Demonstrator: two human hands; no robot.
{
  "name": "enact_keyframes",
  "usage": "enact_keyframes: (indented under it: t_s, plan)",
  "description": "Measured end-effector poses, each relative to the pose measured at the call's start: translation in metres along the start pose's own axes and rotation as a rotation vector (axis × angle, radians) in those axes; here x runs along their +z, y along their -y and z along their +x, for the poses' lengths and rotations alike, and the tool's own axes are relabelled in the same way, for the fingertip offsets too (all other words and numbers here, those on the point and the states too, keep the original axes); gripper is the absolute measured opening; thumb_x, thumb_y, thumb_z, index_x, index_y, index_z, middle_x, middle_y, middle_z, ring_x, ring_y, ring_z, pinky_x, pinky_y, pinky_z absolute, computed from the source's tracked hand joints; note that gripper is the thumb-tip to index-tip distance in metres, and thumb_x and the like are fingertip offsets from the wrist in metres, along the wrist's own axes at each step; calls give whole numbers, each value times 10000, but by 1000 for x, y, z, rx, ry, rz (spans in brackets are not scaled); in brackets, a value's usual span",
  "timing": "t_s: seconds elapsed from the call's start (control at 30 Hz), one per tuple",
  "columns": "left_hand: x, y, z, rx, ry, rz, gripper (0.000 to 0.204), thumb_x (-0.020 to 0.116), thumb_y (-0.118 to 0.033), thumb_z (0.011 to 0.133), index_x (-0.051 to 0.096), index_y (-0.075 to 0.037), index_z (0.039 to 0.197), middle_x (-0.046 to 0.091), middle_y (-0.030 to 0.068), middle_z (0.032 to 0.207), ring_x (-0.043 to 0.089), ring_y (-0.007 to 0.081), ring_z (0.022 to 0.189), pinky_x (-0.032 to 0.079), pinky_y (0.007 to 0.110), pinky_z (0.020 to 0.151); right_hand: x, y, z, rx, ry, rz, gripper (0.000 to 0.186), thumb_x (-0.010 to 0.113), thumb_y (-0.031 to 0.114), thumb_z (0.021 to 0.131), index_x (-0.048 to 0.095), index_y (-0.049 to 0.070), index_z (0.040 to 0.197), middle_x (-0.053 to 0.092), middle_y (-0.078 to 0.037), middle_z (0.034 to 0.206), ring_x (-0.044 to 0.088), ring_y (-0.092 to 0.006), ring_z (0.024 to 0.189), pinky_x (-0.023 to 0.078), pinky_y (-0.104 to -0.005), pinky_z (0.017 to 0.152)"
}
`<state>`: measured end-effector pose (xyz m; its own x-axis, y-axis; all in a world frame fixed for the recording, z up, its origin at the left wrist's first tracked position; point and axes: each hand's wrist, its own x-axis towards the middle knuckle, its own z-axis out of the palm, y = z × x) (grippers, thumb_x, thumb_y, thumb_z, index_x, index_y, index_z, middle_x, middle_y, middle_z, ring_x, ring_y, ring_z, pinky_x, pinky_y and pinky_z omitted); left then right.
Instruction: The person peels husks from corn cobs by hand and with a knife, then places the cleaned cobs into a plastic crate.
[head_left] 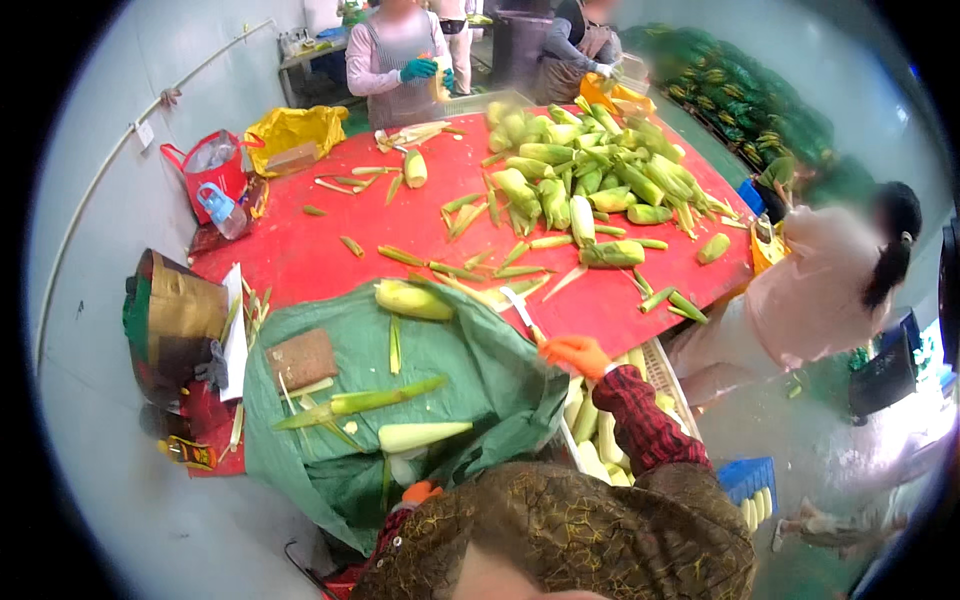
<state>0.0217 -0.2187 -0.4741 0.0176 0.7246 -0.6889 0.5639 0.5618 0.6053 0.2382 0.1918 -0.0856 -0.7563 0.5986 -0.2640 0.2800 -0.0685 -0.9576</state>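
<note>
Corn (425,436), tapered, on wrinkled tarp (490,375)

Corn pile (602,165) on the table (310,250), behind the sheet (470,365).

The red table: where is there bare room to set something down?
A wide bare patch of red table lies between the red bag and the green sheet. A smaller one lies between the right hand and the husk pieces. The corn heap crowds the far right.
</note>
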Motion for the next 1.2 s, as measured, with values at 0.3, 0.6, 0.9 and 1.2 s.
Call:
enact_keyframes:
  t_s: [0.3,0.6,0.9,1.2]
  plan:
    - [-88,-139,-119,-408,-526,-238,564,489,-484,807,595,-36,1132,599,204,1103,552,353,1048,421,407,895,-178,-1,145,-263,-632,-867,554,657,282,704,536,46,1190,585,-112,1158,552,-323,1051,441,-400,899]
    - [-17,-142,-148,-447,-706,-639,492,522,-382,845,556,-56,1213,571,144,1204,534,289,1118,413,354,933,-211,-43,233,16,-464,-1537,680,704,266,578,452,109,1190,500,-69,1199,440,-243,1172,299,-469,1018]
    - [-110,-234,-171,-269,-989,-484,357,570,-282,858,609,-46,1122,626,142,1099,596,244,1028,455,320,869,-198,15,176,-328,-552,-863,564,700,348,602,585,74,1081,624,-149,922,578,-329,905,461,-411,806]
    - [-276,-376,-179,573,-1197,-317,651,691,-126,771,390,-5,1336,485,158,1300,484,227,1182,374,329,988,18,125,97,-565,82,72,467,770,127,690,570,8,1095,633,-62,1014,597,-151,911,486,-305,809]
